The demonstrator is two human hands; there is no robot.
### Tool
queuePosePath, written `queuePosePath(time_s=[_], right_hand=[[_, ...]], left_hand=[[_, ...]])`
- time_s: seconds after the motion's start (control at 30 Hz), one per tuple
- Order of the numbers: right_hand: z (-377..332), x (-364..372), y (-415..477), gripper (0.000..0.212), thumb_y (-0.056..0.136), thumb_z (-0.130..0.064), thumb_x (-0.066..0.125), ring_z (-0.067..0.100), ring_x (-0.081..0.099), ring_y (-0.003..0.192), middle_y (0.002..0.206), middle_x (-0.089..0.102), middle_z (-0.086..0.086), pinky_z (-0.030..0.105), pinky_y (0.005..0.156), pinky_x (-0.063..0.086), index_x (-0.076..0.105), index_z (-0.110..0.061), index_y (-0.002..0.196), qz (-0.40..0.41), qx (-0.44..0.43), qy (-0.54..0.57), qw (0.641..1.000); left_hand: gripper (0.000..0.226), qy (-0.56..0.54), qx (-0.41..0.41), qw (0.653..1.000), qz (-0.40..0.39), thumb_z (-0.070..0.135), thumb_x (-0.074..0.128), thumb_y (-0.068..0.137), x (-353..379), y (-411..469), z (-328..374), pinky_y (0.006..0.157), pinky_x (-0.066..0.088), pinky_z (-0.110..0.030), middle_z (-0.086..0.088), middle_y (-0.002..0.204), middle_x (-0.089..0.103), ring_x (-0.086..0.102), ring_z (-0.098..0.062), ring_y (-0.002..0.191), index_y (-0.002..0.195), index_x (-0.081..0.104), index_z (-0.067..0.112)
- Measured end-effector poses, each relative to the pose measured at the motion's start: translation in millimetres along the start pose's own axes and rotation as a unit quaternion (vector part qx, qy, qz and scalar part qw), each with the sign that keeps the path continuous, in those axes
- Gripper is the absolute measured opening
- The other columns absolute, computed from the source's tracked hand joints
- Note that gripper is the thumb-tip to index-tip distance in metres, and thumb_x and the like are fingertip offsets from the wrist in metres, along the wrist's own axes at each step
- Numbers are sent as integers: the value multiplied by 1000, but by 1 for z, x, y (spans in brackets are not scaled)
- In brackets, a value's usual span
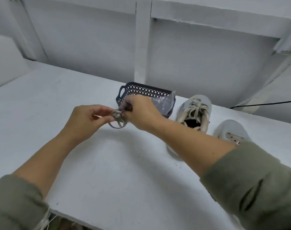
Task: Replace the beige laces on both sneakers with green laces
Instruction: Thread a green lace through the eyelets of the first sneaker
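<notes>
A beige lace (117, 119) is bunched into small loops above the white table, held between both hands. My left hand (86, 121) pinches its left side with thumb and fingers. My right hand (139, 112) pinches its right side. To the right stand two pale sneakers. The far sneaker (195, 112) still carries a beige lace. The near sneaker (231, 133) shows bare eyelets and is partly hidden behind my right forearm. No green lace is plainly visible.
A dark perforated basket (134, 91) stands behind my hands, with a clear plastic bag (163, 103) in it. The white table (108, 163) runs to a front edge at the bottom. A black cable (264, 103) lies at the far right. Wall and shelf posts rise behind.
</notes>
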State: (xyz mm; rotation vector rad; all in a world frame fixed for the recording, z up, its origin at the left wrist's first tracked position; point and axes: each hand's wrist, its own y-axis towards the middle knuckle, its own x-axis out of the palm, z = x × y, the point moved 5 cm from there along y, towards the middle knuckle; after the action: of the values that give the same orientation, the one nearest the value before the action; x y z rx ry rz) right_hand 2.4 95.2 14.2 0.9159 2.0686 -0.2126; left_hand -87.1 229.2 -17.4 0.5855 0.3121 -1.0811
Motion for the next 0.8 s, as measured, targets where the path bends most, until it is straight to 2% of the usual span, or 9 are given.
queuePosePath(time_s=[0.1,0.2,0.33,0.47,0.6,0.7,0.8], right_hand=[[6,25,-3,15,83,0,61,17,62,77,84,71,5,30,69,52,72,-9,88,1,-38,-27,999],[15,43,-9,15,80,-2,63,27,61,83,90,67,8,43,73,51,73,-10,89,-13,-64,-76,995],[22,58,-16,17,82,-2,64,30,62,90,99,65,9,43,76,52,75,-9,93,-44,-74,-92,992],[30,74,-20,20,90,-14,61,28,60,94,100,65,6,40,78,52,75,-19,104,-85,-79,-135,984],[33,82,-29,29,94,-10,50,28,53,108,115,62,6,40,84,49,69,-15,116,-91,-100,-175,975],[27,76,-29,29,90,-10,51,28,55,103,107,62,7,42,82,50,70,-14,111,-89,-95,-145,981],[19,50,-24,26,87,-11,54,26,57,100,104,63,8,39,85,49,70,-12,108,-43,-91,-117,988]], left_hand=[[18,120,90,989,14,12,77,80,1,-2,-14,74,48,-12,14,87,73,65,-2,81,94,76,23],[9,207,157,966,-14,21,71,83,9,-8,-23,69,43,-13,9,85,72,60,-5,75,91,76,21],[28,270,153,948,-73,37,52,87,13,-14,-35,68,45,-21,9,87,70,62,-12,77,94,76,24],[15,270,146,945,-112,20,67,88,14,-16,-43,73,54,-30,7,95,72,68,-16,82,100,77,21],[18,282,145,942,-107,12,68,87,16,-21,-47,77,53,-29,6,101,71,68,-18,87,102,76,19],[21,282,123,946,-101,11,65,87,19,-21,-48,78,51,-27,5,102,69,66,-18,88,104,75,17],[22,251,93,962,-56,9,62,87,16,-14,-40,79,49,-26,6,104,67,63,-14,88,104,74,16]])
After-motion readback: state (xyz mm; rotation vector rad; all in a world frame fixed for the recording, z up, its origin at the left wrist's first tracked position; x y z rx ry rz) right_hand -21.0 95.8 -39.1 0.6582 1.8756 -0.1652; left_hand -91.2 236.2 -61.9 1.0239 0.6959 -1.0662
